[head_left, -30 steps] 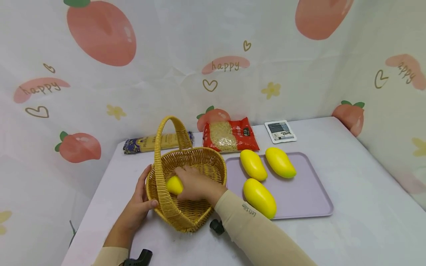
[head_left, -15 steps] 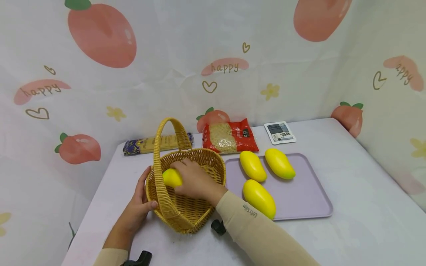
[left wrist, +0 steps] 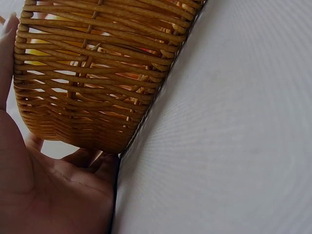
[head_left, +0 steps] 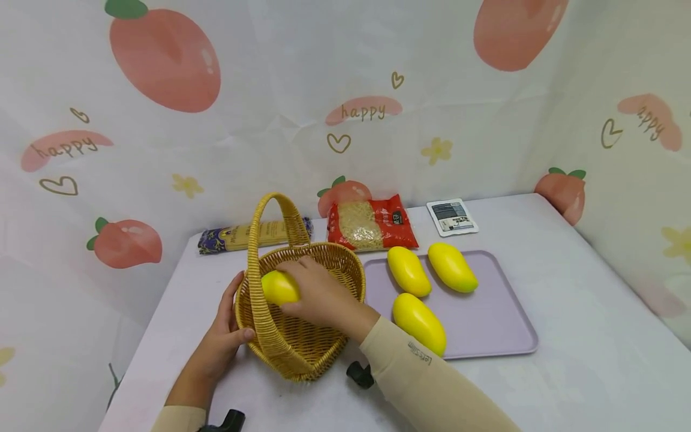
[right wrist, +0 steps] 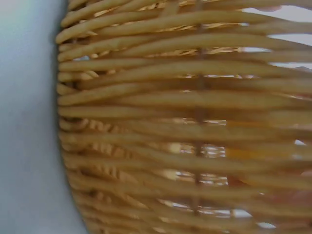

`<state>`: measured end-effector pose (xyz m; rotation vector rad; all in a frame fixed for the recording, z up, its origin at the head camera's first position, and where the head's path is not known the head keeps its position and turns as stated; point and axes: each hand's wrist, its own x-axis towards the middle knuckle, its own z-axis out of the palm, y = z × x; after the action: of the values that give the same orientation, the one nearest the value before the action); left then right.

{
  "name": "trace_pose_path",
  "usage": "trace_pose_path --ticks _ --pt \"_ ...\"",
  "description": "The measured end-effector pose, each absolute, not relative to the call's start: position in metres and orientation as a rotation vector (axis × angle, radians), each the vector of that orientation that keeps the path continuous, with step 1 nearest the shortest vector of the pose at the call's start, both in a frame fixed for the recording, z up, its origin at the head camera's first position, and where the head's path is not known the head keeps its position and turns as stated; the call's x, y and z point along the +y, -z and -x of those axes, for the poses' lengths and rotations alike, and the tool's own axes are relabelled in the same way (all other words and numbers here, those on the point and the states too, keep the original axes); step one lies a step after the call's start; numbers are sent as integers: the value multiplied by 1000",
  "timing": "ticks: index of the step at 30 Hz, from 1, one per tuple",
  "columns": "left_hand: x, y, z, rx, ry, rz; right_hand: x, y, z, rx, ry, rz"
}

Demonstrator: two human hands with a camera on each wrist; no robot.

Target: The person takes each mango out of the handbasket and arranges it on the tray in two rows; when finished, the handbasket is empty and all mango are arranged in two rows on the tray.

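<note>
A yellow mango (head_left: 279,288) is inside a heart-shaped wicker basket (head_left: 306,342), held by my right hand (head_left: 320,294) near the left inner wall. The tall handle passes in front of the mango's left end. Round the basket's outer left side lies my left hand (head_left: 224,333), thumb toward the near side and fingers toward the far side. In the left wrist view, that hand (left wrist: 58,185) cups the woven wall (left wrist: 92,73). Only weave (right wrist: 146,97) fills most of the right wrist view, with blurred yellow and skin tones showing through its gaps.
A lilac tray (head_left: 502,324) right of the basket bears three yellow mangoes (head_left: 420,324). Behind stand a pack of noodles (head_left: 243,236), a red bag of pasta (head_left: 372,223) and a flat white packet (head_left: 452,217). A printed cloth backdrop (head_left: 259,150) borders the white table.
Within the basket, my right hand has lifted the mango slightly and shifted it toward the back left. My left hand stays at the basket's side. The head view has tilted a little.
</note>
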<state>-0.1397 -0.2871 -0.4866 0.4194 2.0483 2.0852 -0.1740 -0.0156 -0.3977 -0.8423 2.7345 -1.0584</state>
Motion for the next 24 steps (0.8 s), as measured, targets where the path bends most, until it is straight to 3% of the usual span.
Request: trace_pose_path --ticks 24 --pt "-286 484 138 2057 -2097 -376 54 370 146 2715 1219 825"
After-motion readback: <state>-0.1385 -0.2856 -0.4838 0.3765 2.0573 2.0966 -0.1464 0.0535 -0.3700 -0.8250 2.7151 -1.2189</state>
